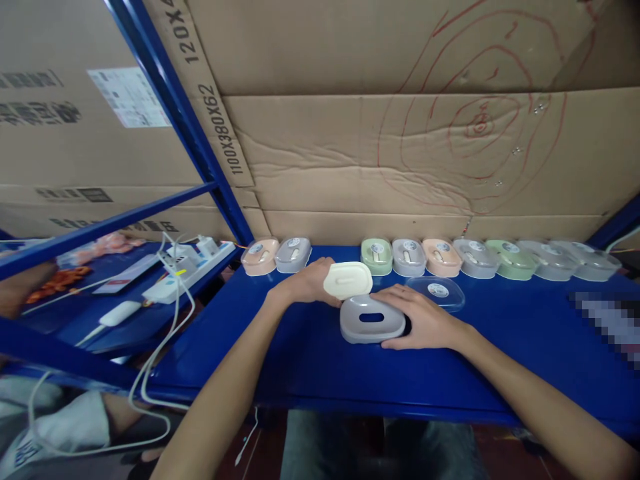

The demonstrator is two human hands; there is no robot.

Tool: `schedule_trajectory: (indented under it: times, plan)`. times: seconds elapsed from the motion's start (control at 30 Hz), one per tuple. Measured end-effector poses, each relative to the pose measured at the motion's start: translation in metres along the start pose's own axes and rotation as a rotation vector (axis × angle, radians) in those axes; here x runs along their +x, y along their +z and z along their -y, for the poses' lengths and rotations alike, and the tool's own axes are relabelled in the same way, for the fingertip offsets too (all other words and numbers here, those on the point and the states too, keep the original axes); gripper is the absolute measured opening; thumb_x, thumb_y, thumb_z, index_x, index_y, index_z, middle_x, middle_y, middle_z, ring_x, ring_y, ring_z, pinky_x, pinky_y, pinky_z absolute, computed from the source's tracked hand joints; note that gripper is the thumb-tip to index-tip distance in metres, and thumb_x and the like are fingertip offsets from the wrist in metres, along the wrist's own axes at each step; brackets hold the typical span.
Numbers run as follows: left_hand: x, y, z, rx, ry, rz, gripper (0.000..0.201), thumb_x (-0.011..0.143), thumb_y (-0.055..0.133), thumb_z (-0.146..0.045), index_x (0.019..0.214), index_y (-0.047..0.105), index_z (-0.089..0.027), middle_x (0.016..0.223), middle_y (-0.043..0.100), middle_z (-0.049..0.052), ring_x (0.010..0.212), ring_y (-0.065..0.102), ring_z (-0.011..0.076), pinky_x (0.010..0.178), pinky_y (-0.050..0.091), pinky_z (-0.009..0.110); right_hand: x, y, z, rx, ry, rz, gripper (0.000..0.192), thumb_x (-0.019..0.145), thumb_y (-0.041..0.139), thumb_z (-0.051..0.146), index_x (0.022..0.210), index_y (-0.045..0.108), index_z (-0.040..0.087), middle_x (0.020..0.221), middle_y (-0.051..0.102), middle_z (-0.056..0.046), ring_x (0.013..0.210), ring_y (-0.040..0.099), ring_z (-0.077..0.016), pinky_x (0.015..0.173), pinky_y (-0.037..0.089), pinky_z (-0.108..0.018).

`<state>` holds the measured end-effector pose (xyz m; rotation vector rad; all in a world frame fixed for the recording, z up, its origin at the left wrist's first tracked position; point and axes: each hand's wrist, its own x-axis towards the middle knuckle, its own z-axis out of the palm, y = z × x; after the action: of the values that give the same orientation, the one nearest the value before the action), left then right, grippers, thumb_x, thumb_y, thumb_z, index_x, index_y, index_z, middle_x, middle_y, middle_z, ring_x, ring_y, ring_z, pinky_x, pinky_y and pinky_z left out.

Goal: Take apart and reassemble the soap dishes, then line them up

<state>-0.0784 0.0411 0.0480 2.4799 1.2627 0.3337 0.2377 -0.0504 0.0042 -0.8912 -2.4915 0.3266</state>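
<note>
My left hand (313, 280) is closed on the edge of a cream oval plastic piece (349, 280) with a raised bar in its middle. It is tilted so that its broad face shows. My right hand (425, 317) grips the right end of a grey oval plastic shell (357, 327), which has a slot through its top. The shell sits just below the cream piece and close to it; whether the two touch I cannot tell. Behind my right hand a clear lid (455, 295) with a round label lies on the blue table (300, 363).
Along the back stand several lidded oval boxes in pink (442, 259), grey (293, 255) and green (376, 258). Cardboard (325, 153) walls the rear. At left, past a blue post (200, 147), are a power strip (170, 283), white cables and another person's sleeve (75, 423).
</note>
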Motion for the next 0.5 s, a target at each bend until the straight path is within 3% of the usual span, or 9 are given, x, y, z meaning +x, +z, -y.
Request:
schedule_trajectory:
  times: [0.2, 0.3, 0.5]
  plan:
    - [0.0, -0.007, 0.002, -0.172, 0.038, 0.067, 0.027, 0.09, 0.068, -0.047, 0.098, 0.059, -0.022, 0.094, 0.069, 0.003, 0.083, 0.069, 0.0244, 0.069, 0.051, 0.034, -0.003, -0.006, 0.003, -0.022, -0.001, -0.061, 0.089, 0.084, 0.088, 0.054, 0.161, 0.053, 0.028, 0.147, 0.065, -0.015, 0.135, 0.064, -0.0369, 0.113, 0.057, -0.058]
    - [0.001, -0.008, 0.0, -0.303, 0.049, 0.044, 0.028, 0.095, 0.064, -0.049, 0.099, 0.061, -0.021, 0.085, 0.067, 0.001, 0.073, 0.065, 0.0204, 0.063, 0.048, 0.03, -0.003, -0.008, 0.005, -0.057, 0.001, -0.153, 0.092, 0.085, 0.087, 0.05, 0.165, 0.047, 0.03, 0.151, 0.061, -0.015, 0.14, 0.06, -0.0395, 0.116, 0.054, -0.062]
    - [0.005, -0.003, -0.017, -0.552, 0.126, -0.053, 0.038, 0.094, 0.068, -0.055, 0.103, 0.069, -0.018, 0.095, 0.07, 0.003, 0.086, 0.062, 0.0198, 0.072, 0.048, 0.028, 0.0, -0.008, 0.005, -0.148, -0.038, -0.358, 0.102, 0.09, 0.083, 0.044, 0.174, 0.027, 0.035, 0.158, 0.054, -0.016, 0.146, 0.054, -0.0429, 0.121, 0.048, -0.068]
